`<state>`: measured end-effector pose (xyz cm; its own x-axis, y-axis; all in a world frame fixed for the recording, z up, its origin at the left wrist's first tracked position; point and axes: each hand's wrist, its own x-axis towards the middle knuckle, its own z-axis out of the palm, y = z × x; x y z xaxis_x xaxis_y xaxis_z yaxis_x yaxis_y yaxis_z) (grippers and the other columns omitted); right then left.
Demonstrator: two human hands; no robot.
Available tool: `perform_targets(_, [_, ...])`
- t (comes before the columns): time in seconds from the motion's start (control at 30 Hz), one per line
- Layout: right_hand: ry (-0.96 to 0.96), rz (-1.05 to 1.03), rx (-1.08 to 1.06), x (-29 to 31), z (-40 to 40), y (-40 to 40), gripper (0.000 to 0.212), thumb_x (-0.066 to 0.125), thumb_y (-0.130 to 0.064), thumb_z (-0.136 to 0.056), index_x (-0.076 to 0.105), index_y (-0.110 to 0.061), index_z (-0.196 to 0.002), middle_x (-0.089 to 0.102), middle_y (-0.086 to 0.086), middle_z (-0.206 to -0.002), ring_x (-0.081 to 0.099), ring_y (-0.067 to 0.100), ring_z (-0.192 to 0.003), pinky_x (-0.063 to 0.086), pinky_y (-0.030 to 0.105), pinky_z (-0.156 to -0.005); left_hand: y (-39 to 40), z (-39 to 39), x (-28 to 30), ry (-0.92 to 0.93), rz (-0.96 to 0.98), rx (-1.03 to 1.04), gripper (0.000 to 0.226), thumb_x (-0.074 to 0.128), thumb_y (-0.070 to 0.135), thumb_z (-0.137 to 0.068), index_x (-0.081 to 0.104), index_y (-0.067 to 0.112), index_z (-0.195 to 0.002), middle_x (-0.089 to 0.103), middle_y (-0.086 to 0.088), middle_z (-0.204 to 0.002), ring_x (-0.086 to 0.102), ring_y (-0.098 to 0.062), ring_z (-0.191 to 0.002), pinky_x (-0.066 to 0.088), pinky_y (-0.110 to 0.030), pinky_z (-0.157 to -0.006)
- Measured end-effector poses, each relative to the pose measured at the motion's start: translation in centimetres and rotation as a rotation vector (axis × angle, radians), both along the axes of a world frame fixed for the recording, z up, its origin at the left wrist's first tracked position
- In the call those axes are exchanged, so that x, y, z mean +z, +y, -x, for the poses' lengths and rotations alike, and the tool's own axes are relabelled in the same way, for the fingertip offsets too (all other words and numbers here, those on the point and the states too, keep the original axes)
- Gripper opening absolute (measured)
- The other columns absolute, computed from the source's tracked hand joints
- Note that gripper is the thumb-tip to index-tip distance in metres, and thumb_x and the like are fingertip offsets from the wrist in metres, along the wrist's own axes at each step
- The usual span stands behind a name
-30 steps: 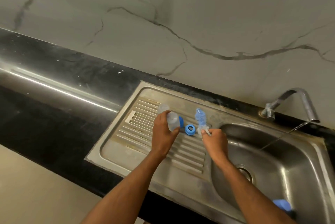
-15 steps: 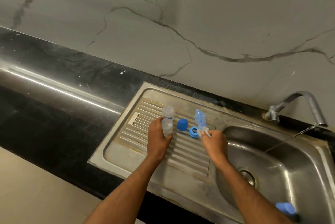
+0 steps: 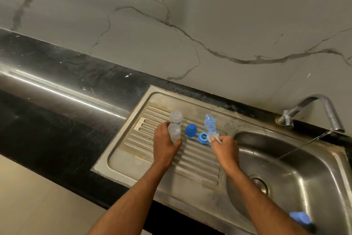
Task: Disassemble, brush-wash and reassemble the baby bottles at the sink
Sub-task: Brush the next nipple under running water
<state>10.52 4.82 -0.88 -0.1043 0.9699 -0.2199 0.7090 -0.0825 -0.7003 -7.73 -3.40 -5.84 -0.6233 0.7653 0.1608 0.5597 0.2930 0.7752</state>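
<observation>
The left hand (image 3: 165,144) grips a clear bottle body (image 3: 174,133) upright on the ribbed drainboard (image 3: 190,160), just in front of a second bottle (image 3: 176,117). The right hand (image 3: 225,149) is clamped on the bottle brush (image 3: 209,127), whose bristles point away toward the wall. A blue cap (image 3: 190,130) and blue ring (image 3: 203,137) lie between the hands. The basin (image 3: 297,173) lies to the right.

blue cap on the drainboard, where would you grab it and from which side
Pinch the blue cap across its rounded sides, coming from above. It seems to sit dome-up on the ribbed drainboard, apart from the blue ring to its right and the clear bottle in the left hand, so fingers probably fit either side.
</observation>
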Motion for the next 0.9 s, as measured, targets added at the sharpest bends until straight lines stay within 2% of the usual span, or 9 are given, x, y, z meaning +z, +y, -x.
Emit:
perform_targets(0.13, [-0.002, -0.008, 0.001, 0.0, -0.2, 0.2, 0.028, 0.062, -0.032, -0.096, 0.069, -0.015, -0.075, 0.065, -0.004, -0.064, 0.060, 0.009, -0.056, 0.038, 0.022, -0.047, 0.1, -0.2, 0.5, 0.032, 0.002, 0.015, 0.071, 0.082, 0.039, -0.071, 0.048, 0.022, -0.131, 0.053, 0.006, -0.115, 0.050, -0.010, -0.102, 0.051, -0.034, -0.089])
perform_targets(0.23, [0.004, -0.011, 0.004, 0.2, -0.6, 0.3, 0.028, 0.062, -0.032, -0.096, 0.069, -0.015, -0.075, 0.065, -0.004, -0.063, 0.059, 0.010, -0.055, 0.038, 0.022, -0.046, 0.3, -0.3, 1.2, 0.086, -0.001, 0.039, 0.071, 0.082, 0.041, -0.073, 0.048, 0.021, -0.133, 0.054, 0.005, -0.116, 0.050, -0.010, -0.104, 0.041, -0.032, -0.097])
perform_targets(0.3, [0.003, -0.020, 0.005, 0.4, -1.0, 0.5, 0.026, 0.062, -0.031, -0.096, 0.071, -0.014, -0.077, 0.065, -0.005, -0.063, 0.059, 0.008, -0.054, 0.037, 0.020, -0.044, 0.7, -0.6, 1.8, 0.125, -0.005, 0.044, 0.072, 0.082, 0.042, -0.074, 0.049, 0.020, -0.134, 0.055, 0.004, -0.118, 0.051, -0.012, -0.108, 0.034, -0.029, -0.100])
perform_targets(0.4, [0.000, -0.033, 0.002, 0.9, -2.0, 0.7, 0.026, 0.062, -0.030, -0.096, 0.072, -0.012, -0.079, 0.062, -0.006, -0.061, 0.056, 0.006, -0.052, 0.032, 0.012, -0.039, 1.5, -1.5, 2.8, 0.161, -0.019, 0.044, 0.070, 0.081, 0.045, -0.077, 0.049, 0.020, -0.134, 0.056, 0.004, -0.122, 0.051, -0.013, -0.113, 0.035, -0.031, -0.106])
perform_targets(0.63, [0.008, -0.056, -0.084, 0.8, -7.3, 1.5, 0.033, 0.063, -0.036, -0.092, 0.071, -0.012, -0.071, 0.065, -0.003, -0.060, 0.062, 0.017, -0.056, 0.036, 0.026, -0.047, 4.6, -6.4, 3.9, 0.176, -0.001, -0.060, 0.071, 0.082, 0.044, -0.077, 0.048, 0.022, -0.136, 0.056, 0.004, -0.129, 0.051, -0.013, -0.123, 0.034, -0.033, -0.110])
perform_targets(0.8, [-0.016, -0.022, -0.223, 0.3, -13.4, 1.8, 0.040, 0.063, -0.031, -0.089, 0.054, -0.012, -0.055, 0.053, -0.001, -0.052, 0.062, 0.033, -0.062, 0.034, 0.031, -0.050, 6.6, -12.7, 3.6, 0.147, 0.023, -0.186, 0.070, 0.080, 0.042, -0.080, 0.048, 0.020, -0.138, 0.054, 0.002, -0.133, 0.049, -0.017, -0.124, 0.040, -0.040, -0.109])
perform_targets(0.9, [-0.026, 0.015, -0.307, -0.5, -17.9, 1.5, 0.041, 0.062, -0.030, -0.090, 0.055, -0.006, -0.058, 0.054, 0.000, -0.049, 0.056, 0.025, -0.052, 0.035, 0.030, -0.048, 7.6, -17.2, 2.8, 0.079, 0.072, -0.274, 0.068, 0.077, 0.042, -0.083, 0.044, 0.024, -0.141, 0.050, 0.004, -0.138, 0.043, -0.016, -0.128, 0.038, -0.037, -0.111])
